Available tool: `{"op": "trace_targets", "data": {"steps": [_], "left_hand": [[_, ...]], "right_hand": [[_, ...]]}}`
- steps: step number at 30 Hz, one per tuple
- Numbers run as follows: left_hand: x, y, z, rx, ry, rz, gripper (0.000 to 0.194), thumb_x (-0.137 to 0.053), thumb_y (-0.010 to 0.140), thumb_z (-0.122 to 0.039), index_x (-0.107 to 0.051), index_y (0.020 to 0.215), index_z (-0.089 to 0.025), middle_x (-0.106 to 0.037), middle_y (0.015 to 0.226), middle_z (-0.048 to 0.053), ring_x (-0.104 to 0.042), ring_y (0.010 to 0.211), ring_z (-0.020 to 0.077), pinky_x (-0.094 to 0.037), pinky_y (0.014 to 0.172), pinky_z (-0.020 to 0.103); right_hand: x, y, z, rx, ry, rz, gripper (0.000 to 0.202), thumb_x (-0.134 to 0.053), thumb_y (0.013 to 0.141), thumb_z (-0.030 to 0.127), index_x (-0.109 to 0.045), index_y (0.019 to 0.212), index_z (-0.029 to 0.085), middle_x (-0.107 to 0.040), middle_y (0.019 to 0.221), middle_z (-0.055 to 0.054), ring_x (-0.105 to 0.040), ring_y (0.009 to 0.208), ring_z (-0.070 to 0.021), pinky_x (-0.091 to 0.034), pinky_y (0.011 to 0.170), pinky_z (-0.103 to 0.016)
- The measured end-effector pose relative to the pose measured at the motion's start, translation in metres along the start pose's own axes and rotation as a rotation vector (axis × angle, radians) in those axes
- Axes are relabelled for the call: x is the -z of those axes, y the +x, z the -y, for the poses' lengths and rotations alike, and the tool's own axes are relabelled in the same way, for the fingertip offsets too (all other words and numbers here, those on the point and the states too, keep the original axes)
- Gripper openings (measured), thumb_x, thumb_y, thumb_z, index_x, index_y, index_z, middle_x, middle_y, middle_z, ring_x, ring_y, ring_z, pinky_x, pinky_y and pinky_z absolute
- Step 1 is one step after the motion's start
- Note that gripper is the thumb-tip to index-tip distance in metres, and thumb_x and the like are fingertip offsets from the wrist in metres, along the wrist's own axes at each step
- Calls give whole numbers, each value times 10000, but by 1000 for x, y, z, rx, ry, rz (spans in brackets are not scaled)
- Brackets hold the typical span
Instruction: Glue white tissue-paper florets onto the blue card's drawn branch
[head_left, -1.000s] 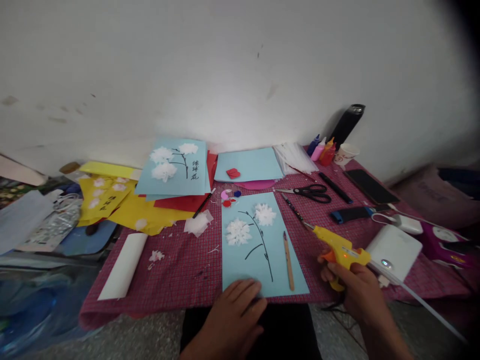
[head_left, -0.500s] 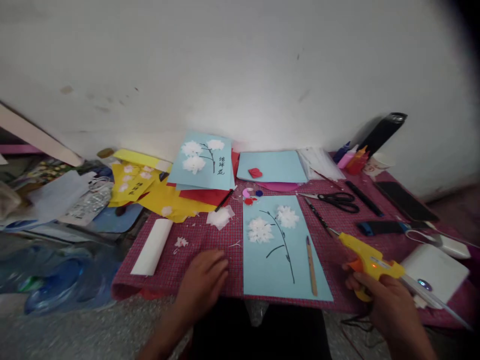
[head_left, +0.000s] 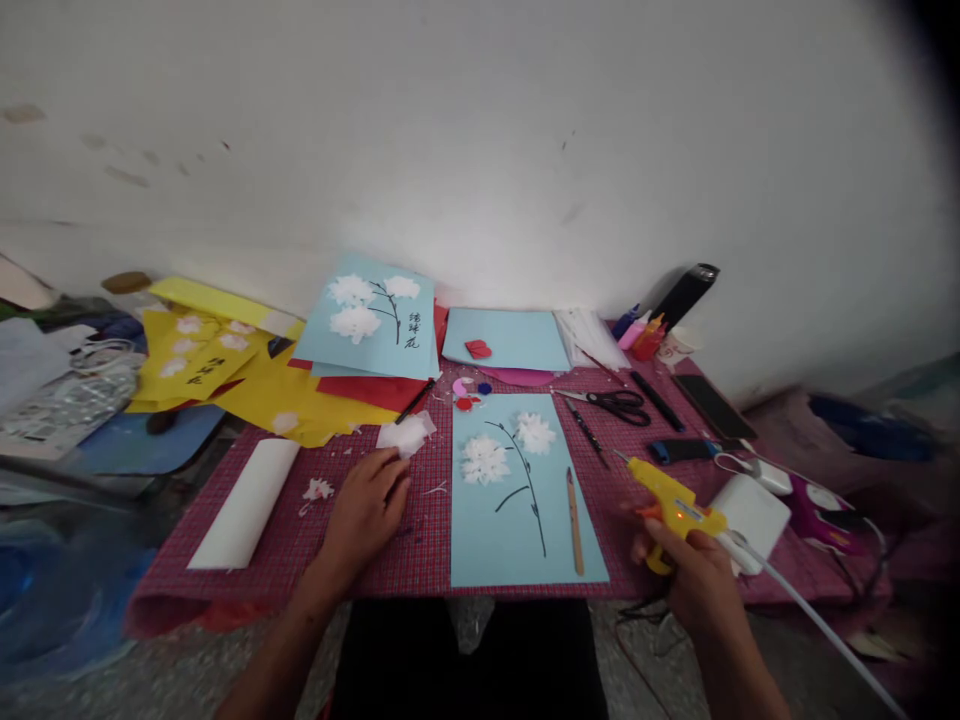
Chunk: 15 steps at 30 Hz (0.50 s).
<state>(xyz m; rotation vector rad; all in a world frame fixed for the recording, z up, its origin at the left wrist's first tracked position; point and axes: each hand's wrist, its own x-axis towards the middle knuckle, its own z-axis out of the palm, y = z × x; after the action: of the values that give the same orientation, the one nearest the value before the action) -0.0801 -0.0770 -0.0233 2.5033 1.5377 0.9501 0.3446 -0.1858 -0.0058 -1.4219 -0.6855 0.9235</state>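
Note:
A yellow glue gun (head_left: 673,505) is gripped in my right hand (head_left: 686,565), its nozzle pointing left toward the blue sheet. My left hand (head_left: 369,505) reaches to a small stack of white tissue paper (head_left: 407,433); its fingertips are at the near edge, and whether they pinch it is unclear. Between my hands lies a light blue sheet (head_left: 487,540) with a drawn black stem and two white paper flowers (head_left: 484,460). A wooden-coloured pen (head_left: 575,525) rests on its right side.
Behind are a finished flower card (head_left: 360,350), another blue sheet (head_left: 525,335) and scissors (head_left: 615,403). A white roll (head_left: 247,505) lies left, a phone (head_left: 715,407) and white box (head_left: 752,510) right. The glue gun's cord (head_left: 817,620) trails off right.
My left hand has moved up and left to the white tissue paper. The glue gun remains in my right hand. The view has shifted, showing more of the right side.

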Motion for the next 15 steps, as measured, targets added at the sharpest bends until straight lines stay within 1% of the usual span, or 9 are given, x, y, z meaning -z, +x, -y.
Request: {"op": "trace_targets", "data": {"steps": [1, 3, 4, 6, 8, 11, 13, 15], "left_hand": [[0, 0, 1, 2, -7, 2, 241, -563, 977, -225, -691, 1181, -212, -666, 1287, 125, -638, 1186, 297, -530, 1055, 520], [0, -1, 1, -4, -14, 22, 228, -556, 982, -234, -699, 1158, -208, -670, 1277, 123, -635, 1187, 295, -525, 1060, 519], [0, -1, 1, -3, -16, 32, 224, -552, 986, -238, -703, 1148, -204, -670, 1274, 125, -632, 1187, 296, -524, 1059, 521], [0, -1, 0, 5, -17, 42, 225, -547, 989, -245, -710, 1136, -197, -669, 1270, 129, -628, 1187, 298, -526, 1054, 523], [0, 0, 0, 12, -19, 48, 227, -544, 989, -245, -715, 1128, -194, -670, 1265, 129, -624, 1191, 300, -524, 1056, 522], [0, 0, -1, 14, -11, 59, 228, -542, 991, -244, -718, 1125, -187, -670, 1268, 129, -618, 1197, 298, -513, 1070, 514], [1, 0, -1, 20, -1, 62, 229, -545, 992, -248, -720, 1125, -185, -670, 1274, 130, -618, 1196, 297, -511, 1071, 511], [1, 0, -2, 26, 7, 70, 230, -547, 991, -246, -721, 1126, -181, -669, 1276, 132, -617, 1198, 297, -512, 1072, 506]], "right_hand": [[0, -1, 5, 3, -41, 17, 354, -867, 694, 433, -711, 857, 159, -627, 571, -2, -537, 481, -126, -434, 486, -243], [0, -5, 15, -10, -158, 94, 369, -817, 762, 461, -718, 934, 150, -582, 535, 15, -479, 454, -115, -368, 441, -233], [-1, -7, 21, -18, -227, 145, 380, -788, 795, 471, -718, 981, 147, -562, 527, 24, -462, 452, -115, -350, 433, -233], [-6, -13, 31, -13, -368, 247, 395, -741, 835, 483, -715, 1046, 150, -559, 553, 29, -462, 471, -124, -353, 438, -241], [-15, -20, 39, 19, -510, 350, 387, -707, 854, 496, -726, 1038, 157, -600, 627, 10, -505, 526, -144, -398, 477, -258], [-32, -30, 46, 62, -669, 504, 372, -630, 906, 519, -739, 992, 174, -672, 787, -32, -588, 666, -181, -473, 588, -286], [-42, -35, 47, 78, -759, 566, 385, -581, 937, 537, -731, 945, 182, -666, 792, -32, -589, 683, -183, -476, 613, -289], [-49, -38, 47, 89, -854, 594, 408, -550, 951, 555, -722, 906, 187, -630, 722, -16, -550, 624, -169, -447, 580, -283]]}}
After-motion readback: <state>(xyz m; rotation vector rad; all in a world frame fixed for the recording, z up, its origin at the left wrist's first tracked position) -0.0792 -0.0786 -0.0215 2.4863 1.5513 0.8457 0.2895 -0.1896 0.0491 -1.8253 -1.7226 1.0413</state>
